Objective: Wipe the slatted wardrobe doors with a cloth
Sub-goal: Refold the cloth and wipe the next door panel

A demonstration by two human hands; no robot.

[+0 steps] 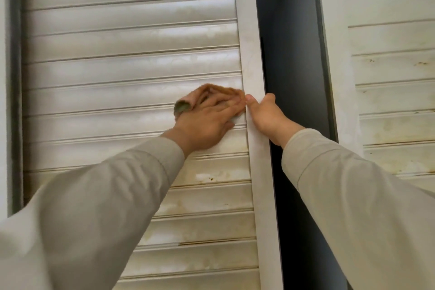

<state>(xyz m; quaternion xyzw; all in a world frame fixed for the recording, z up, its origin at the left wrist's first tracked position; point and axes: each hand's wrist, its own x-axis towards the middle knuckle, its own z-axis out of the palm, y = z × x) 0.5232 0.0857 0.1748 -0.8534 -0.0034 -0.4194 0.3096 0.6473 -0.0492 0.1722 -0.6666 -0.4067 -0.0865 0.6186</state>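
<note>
Green cloth [181, 108] under left hand [207, 115] on slats, right hand [263, 113] gripping door edge [253, 66]

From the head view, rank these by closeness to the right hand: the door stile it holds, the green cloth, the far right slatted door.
1. Door stile: gripped by the right hand at the edge.
2. Green cloth: left of it, under the left hand on the slats.
3. Right slatted door: farthest, across the dark gap.

We find no readable text, label, brand, number or sign anywhere in the view. The marks on the slats are only stains and specks, not lettering.
</note>
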